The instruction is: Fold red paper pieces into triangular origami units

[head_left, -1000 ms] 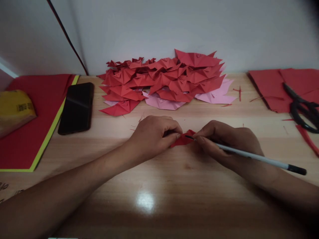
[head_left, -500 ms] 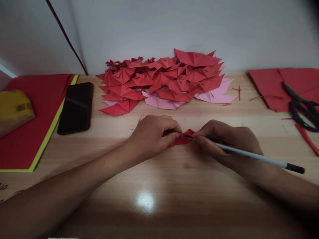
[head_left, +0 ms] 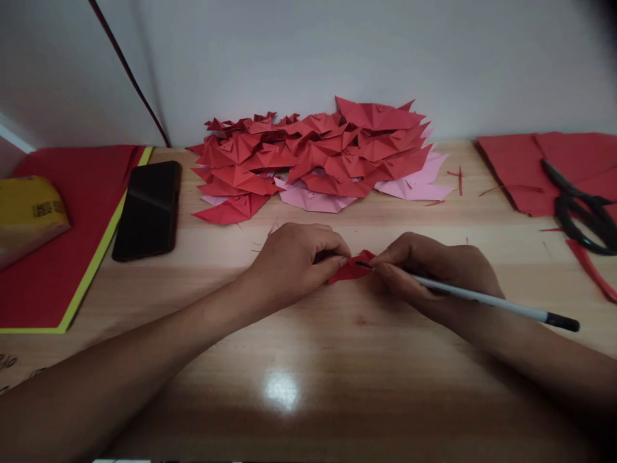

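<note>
A small folded piece of red paper (head_left: 351, 270) lies on the wooden table between my hands. My left hand (head_left: 306, 257) pinches its left end between thumb and forefinger. In my right hand (head_left: 427, 267) is a slim pen (head_left: 486, 298) with a pale barrel and a black end, held in a writing grip. The dark tip touches or nearly touches the red paper; I cannot tell which. Behind my hands, a heap of folded red papers (head_left: 313, 154) overlaps a few folded pink papers (head_left: 318, 196).
A black phone (head_left: 147, 211) lies to the left, beside red sheets (head_left: 81, 257) with a yellow edge and a yellow packet (head_left: 31, 212). Black-handled scissors (head_left: 578, 215) rest on red paper (head_left: 511, 167) at the right, near thin red scraps (head_left: 460, 180). A wall (head_left: 299, 58) stands behind.
The pen's rear end has swung slightly left and up, while its tip stays at the red paper. My left hand keeps its hold almost unchanged.
</note>
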`<state>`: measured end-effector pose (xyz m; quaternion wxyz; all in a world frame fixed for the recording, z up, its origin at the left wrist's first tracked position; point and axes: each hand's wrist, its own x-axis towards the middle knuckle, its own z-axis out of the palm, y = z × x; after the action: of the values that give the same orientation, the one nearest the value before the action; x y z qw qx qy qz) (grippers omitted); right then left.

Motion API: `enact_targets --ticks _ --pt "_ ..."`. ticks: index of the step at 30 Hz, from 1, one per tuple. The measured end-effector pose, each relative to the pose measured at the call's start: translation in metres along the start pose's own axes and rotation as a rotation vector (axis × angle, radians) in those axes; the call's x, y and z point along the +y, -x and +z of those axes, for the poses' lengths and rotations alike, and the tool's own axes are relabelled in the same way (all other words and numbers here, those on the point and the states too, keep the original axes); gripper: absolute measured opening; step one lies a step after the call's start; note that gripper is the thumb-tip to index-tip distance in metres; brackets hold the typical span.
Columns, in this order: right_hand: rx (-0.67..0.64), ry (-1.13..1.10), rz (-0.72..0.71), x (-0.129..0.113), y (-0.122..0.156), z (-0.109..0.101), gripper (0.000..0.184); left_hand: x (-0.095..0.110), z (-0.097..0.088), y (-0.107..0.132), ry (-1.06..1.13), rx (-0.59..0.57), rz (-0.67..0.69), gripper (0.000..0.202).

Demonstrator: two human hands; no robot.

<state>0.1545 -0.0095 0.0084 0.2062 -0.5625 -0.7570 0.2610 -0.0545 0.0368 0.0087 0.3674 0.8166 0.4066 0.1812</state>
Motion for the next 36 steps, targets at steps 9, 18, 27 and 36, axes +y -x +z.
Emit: enact_targets --ticks 9,18,27,36 --pt "0.000 -0.003 0.011 0.0013 -0.0001 0.0005 0.020 -0.0004 0.0006 0.0009 0.002 0.004 0.005 0.018" --pt "0.007 -0.012 -0.001 0.0019 -0.0006 0.0014 0.022 -0.0008 0.0007 0.0009 0.006 0.010 0.013 0.019" --pt "0.021 -0.031 0.019 -0.0013 0.0004 -0.0007 0.020 -0.0017 0.0008 0.0003 0.007 0.005 0.015 0.019" --pt "0.052 -0.038 0.036 -0.0002 0.0017 0.0001 0.021 -0.0020 0.0004 0.0004 0.001 0.008 0.000 0.017"
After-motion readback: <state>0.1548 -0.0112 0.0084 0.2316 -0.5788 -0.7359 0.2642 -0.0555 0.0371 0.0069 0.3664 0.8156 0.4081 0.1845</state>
